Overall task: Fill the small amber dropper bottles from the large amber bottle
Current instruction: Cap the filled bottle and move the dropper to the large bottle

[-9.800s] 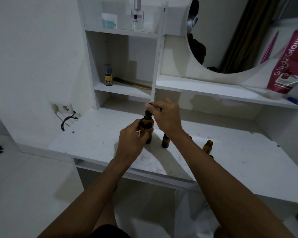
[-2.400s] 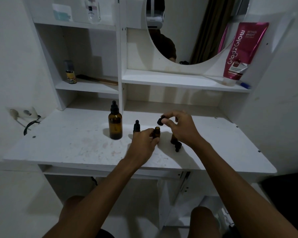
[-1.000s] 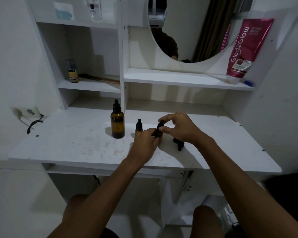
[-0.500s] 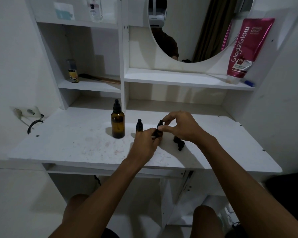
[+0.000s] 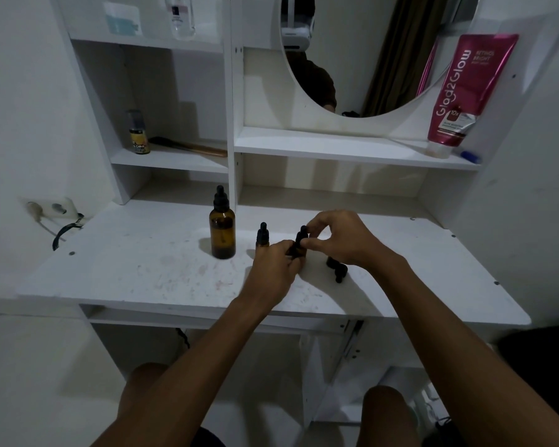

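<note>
The large amber bottle [image 5: 222, 232] stands capped with its black dropper at mid-left of the white desk [image 5: 136, 272]. Right of it stands a small capped dropper bottle [image 5: 262, 235]. My left hand [image 5: 271, 269] grips the body of another small amber bottle [image 5: 297, 250], mostly hidden by my fingers. My right hand [image 5: 342, 238] pinches that bottle's black dropper cap [image 5: 301, 234], which sits on the bottle's neck. Under my right wrist stands a third small bottle [image 5: 330, 261], with a loose black dropper cap [image 5: 340, 273] lying by it.
Shelves rise behind the desk: a small yellow-labelled bottle [image 5: 138, 133] and a wooden stick [image 5: 191, 146] on the left shelf, a pink tube [image 5: 462, 95] on the right shelf beside the round mirror [image 5: 368, 50]. A wall socket with cable [image 5: 55, 214] sits at left.
Since 2.4 s ago my right hand has brought the black dropper cap down onto the small bottle in my left hand. Over the last second both hands barely shifted.
</note>
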